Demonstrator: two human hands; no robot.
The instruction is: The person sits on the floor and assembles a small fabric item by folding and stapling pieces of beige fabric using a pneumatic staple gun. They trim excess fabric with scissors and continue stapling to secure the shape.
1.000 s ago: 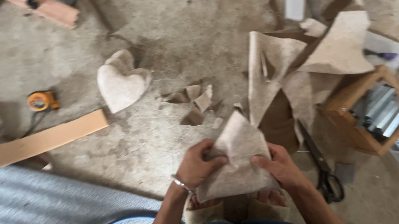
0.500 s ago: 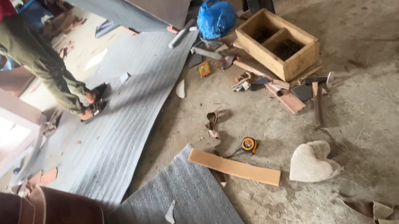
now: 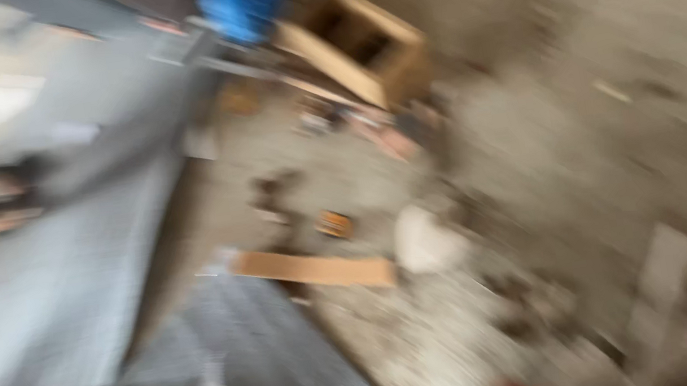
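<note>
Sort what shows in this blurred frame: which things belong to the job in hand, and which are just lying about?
Job in hand: no hands in view; nearest the person's side of the frame, pale sheet pieces, too blurred to tell more.

Lying about: wooden plank; pale rounded piece; small orange thing; open wooden box; blue bag; grey sheeting.

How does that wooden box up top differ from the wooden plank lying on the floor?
The wooden box is hollow and open-topped; the wooden plank is a flat, solid strip. The box looks bulkier and paler; the plank is slim and more orange. Both are blurred, and both rest on the floor.
</note>
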